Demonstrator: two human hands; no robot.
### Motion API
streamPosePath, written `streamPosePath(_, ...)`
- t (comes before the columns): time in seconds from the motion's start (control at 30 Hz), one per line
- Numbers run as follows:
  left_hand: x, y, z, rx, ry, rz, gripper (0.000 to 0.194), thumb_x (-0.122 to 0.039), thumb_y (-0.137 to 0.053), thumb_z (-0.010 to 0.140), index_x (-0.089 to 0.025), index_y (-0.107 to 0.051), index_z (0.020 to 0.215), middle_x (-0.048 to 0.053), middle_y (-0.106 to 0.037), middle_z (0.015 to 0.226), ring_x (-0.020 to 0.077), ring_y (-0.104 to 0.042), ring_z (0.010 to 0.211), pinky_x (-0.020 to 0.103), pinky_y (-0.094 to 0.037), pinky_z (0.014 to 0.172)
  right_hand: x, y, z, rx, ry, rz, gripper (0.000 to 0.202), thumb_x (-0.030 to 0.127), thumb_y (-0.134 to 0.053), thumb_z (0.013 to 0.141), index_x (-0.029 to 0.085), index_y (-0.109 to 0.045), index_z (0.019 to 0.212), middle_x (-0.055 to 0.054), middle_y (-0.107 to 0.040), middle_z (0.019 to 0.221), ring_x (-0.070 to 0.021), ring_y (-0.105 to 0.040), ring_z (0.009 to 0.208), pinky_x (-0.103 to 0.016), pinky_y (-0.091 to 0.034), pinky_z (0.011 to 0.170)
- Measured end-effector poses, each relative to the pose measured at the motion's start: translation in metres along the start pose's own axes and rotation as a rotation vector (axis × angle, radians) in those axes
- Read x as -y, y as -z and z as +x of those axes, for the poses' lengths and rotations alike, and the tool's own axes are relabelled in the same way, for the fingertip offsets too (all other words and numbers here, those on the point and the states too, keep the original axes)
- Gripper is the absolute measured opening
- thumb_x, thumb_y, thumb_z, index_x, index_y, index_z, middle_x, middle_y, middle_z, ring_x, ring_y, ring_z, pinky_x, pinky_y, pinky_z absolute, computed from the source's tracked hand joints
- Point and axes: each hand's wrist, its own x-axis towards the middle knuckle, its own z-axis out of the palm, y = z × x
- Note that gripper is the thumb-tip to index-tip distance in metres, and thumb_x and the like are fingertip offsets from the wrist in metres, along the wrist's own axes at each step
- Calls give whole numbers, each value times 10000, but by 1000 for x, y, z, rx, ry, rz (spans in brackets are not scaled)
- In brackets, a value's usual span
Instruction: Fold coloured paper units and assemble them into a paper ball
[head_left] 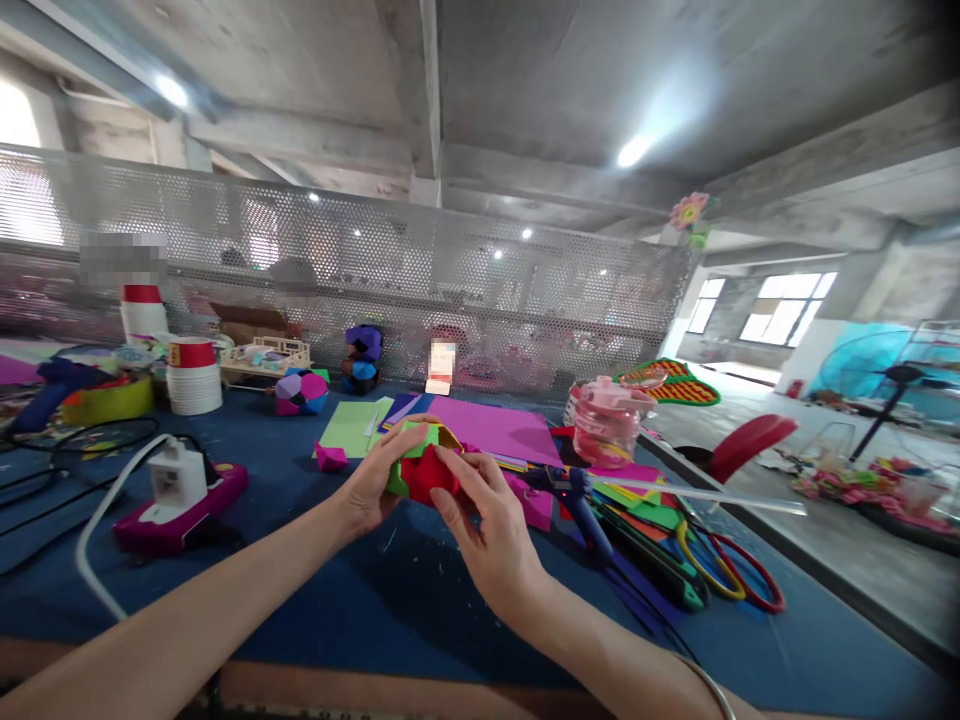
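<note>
Between my two hands is a many-sided paper ball (430, 478) with red, green and yellow faces, held above the blue table. My left hand (375, 478) grips its green left side, thumb and fingers closed round it. Against the red faces on the right press the fingers and thumb of my right hand (489, 515). Just beyond the right hand lies a blue hot glue gun (581, 495) with a long clear glue stick in its back. Behind the ball are sheets of purple paper (495, 428) and light green paper (349, 428). A small folded magenta paper piece (330, 457) sits left of them.
On the right are scissors (731, 570), a green utility knife (664, 560) and a pink jar (606, 425). At left stand a purple power strip (180, 520) with a white charger, stacked cups (193, 378) and another paper ball (300, 392). A perforated metal screen (480, 290) runs behind.
</note>
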Motion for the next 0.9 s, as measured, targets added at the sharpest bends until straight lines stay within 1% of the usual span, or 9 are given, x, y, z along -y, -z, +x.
streamPosePath(0.07, 0, 0, 1, -1, -16, 9, 394, -375, -751, 757, -179, -642, 1081, 55, -726, 938, 170, -700, 778, 228, -550, 668, 0, -1, -1, -26, 20, -20, 389, 280, -523, 982, 267, -487, 1370, -95, -573, 1213, -214, -593, 1109, -359, -526, 954)
streamPosePath(0.13, 0, 0, 1, -2, -22, 9, 385, -374, -738, 772, -184, -640, 1092, 45, -720, 926, 162, -694, 775, 224, -547, 672, 1, -1, -1, -26, 43, -33, 393, 260, -514, 986, 270, -465, 1376, -97, -568, 1221, -216, -589, 1118, -369, -524, 961)
streamPosePath(0.27, -1, 0, 0, 2, -21, 21, 355, -368, -720, 782, -188, -642, 1078, 41, -719, 915, 164, -691, 791, 223, -540, 676, 3, 0, -1, 31, 59, -49, 368, 253, -475, 1002, 277, -493, 1369, -103, -559, 1190, -208, -618, 1054, -354, -554, 899)
streamPosePath(0.37, -2, 0, -2, 17, -26, 20, 335, -350, -720, 768, -192, -650, 1054, 41, -720, 910, 175, -697, 805, 226, -534, 669, 4, 0, 0, 36, 66, -67, 376, 266, -471, 1004, 285, -500, 1378, -110, -556, 1189, -216, -632, 1030, -363, -571, 866)
streamPosePath(0.53, -3, 0, -3, 49, -44, 43, 319, -333, -727, 754, -184, -664, 1028, 61, -724, 948, 181, -697, 798, 231, -528, 657, 4, -1, 0, 33, 67, -90, 369, 281, -463, 1007, 272, -515, 1372, -117, -549, 1207, -224, -637, 1055, -369, -574, 882)
streamPosePath(0.63, -3, -1, -4, 58, -58, 57, 297, -348, -723, 773, -189, -670, 1019, 64, -721, 977, 186, -698, 847, 232, -535, 697, 4, -1, 0, 40, 55, -91, 359, 280, -459, 1008, 248, -528, 1359, -120, -552, 1204, -222, -636, 1061, -361, -568, 892)
streamPosePath(0.7, -3, -2, -3, 52, -50, 56, 299, -389, -715, 787, -200, -669, 1015, 61, -723, 976, 181, -698, 842, 232, -539, 707, 4, -1, 0, 50, 43, -90, 357, 282, -457, 1009, 241, -531, 1356, -119, -556, 1196, -220, -639, 1052, -358, -568, 890)
streamPosePath(0.8, -2, -3, -3, 30, -18, 54, 345, -472, -687, 803, -207, -661, 1023, 57, -727, 949, 177, -699, 806, 233, -541, 681, 4, 0, 0, 54, 39, -93, 358, 286, -454, 1010, 250, -525, 1359, -116, -562, 1199, -221, -646, 1042, -358, -572, 883)
streamPosePath(0.9, -1, -2, -2, 25, -3, 57, 340, -456, -676, 807, -205, -649, 1035, 52, -725, 953, 168, -693, 791, 221, -534, 654, 4, 1, 1, 53, 51, -93, 350, 285, -467, 1006, 256, -507, 1352, -115, -580, 1209, -228, -641, 1067, -365, -564, 901)
